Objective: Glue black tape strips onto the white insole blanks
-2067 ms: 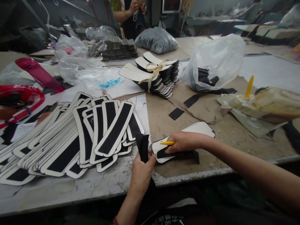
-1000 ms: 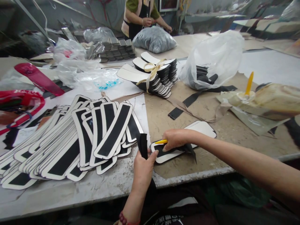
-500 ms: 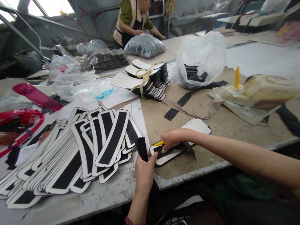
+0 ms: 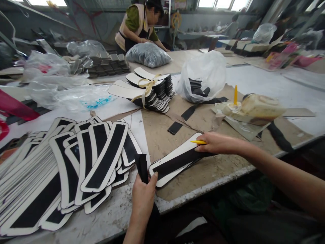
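Note:
In front of me lies a curved white panel (image 4: 167, 179) with black edging, slanting away to the right. A black fabric strip (image 4: 175, 161) runs along it. My left hand (image 4: 144, 193) is closed around folded black strips (image 4: 141, 166), its thumb at the panel's near end. My right hand (image 4: 215, 144) is at the far end of the strip, fingers closed on a yellow pointed stick (image 4: 199, 142); whether they also pinch the strip is hidden. Left of my hands, many like panels with black strips (image 4: 105, 157) lie in an overlapping spread.
Tied bundles of white panels (image 4: 127, 88) stand farther back, beside a clear plastic bag (image 4: 208, 74) of black strips. To the right lies a stained glue container (image 4: 264, 106) with a yellow spout. A co-worker (image 4: 137, 27) leans over the far side behind a filled bag (image 4: 148, 55).
My right hand has slid right and away along the panel, and the black strip now lies flat along it. My left hand stays at the near end. The view has shifted to the right.

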{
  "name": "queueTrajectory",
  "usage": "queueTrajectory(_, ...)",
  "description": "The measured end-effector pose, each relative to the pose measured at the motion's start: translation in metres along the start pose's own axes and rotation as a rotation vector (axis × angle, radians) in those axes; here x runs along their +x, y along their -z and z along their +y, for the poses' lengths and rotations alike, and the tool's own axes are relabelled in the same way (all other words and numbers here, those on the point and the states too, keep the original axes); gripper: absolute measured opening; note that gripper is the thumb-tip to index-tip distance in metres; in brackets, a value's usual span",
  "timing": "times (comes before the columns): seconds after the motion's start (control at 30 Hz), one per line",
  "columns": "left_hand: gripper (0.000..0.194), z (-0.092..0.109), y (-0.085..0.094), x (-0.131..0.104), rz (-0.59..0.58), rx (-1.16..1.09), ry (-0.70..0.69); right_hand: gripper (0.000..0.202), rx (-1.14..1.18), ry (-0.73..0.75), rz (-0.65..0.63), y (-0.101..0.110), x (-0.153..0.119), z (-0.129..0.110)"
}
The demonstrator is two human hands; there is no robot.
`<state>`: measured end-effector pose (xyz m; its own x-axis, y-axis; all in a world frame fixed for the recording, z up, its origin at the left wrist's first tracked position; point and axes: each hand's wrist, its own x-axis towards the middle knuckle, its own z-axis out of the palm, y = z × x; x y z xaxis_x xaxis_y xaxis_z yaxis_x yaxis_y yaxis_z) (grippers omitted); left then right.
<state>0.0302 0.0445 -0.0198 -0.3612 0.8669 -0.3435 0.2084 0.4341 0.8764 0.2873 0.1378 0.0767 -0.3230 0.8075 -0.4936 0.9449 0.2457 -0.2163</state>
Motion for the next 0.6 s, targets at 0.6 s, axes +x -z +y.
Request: queueTrajectory(0.6, 0.034, 0.005, 0.006, -0.01, 0.016, 0.003, -0.056, 0.041, -0.255, -0.157, 0.137, -0.024, 0.03, -0.005)
